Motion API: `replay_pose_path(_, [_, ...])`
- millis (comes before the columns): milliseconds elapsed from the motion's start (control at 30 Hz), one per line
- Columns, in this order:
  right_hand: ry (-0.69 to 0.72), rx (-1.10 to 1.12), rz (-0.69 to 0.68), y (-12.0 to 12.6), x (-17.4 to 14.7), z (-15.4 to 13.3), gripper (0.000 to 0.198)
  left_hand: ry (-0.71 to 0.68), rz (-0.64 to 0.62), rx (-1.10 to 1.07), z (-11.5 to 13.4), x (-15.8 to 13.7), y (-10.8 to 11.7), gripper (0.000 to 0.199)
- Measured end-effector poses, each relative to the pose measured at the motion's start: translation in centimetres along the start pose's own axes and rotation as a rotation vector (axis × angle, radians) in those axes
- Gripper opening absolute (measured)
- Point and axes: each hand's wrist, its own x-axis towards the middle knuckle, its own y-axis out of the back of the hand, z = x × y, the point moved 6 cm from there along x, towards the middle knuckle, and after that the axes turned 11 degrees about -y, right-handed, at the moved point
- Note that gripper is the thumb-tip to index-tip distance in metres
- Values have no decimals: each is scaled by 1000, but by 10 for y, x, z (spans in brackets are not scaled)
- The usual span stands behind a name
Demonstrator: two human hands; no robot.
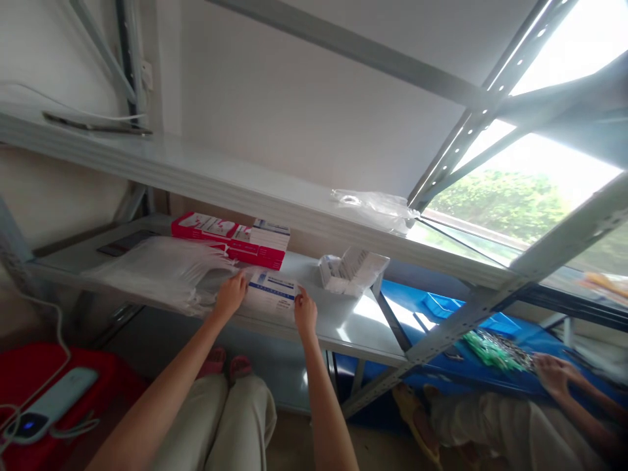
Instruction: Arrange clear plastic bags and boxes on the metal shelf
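A white box with a blue stripe lies on the grey metal shelf in front of me. My left hand grips its left end and my right hand grips its right end. A heap of clear plastic bags lies just left of my left hand. Behind the box sit red and white boxes with a small stack of white boxes on them.
A bundle of small white boxes stands on the shelf to the right. A clear bag lies on the upper shelf. Another person's hand works over green parts on a blue surface. A red seat with a device is at lower left.
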Motion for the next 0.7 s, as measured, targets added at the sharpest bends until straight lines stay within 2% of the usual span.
replay_pose_path(133, [-129, 177, -115, -20, 30, 3, 39, 67, -64, -162, -16, 28, -17, 34])
replay_pose_path(267, [-168, 200, -176, -34, 52, 10, 37, 155, -77, -207, -28, 52, -35, 52])
replay_pose_path(433, [-220, 146, -225, -40, 69, 15, 37, 82, 14, -316, -26, 71, -46, 49])
replay_pose_path(600, [-238, 42, -160, -41, 55, 14, 28, 45, -16, -328, -30, 63, -57, 46])
replay_pose_path(700, [-106, -8, -102, -43, 33, 13, 32, -13, -37, -302, -31, 48, -66, 31])
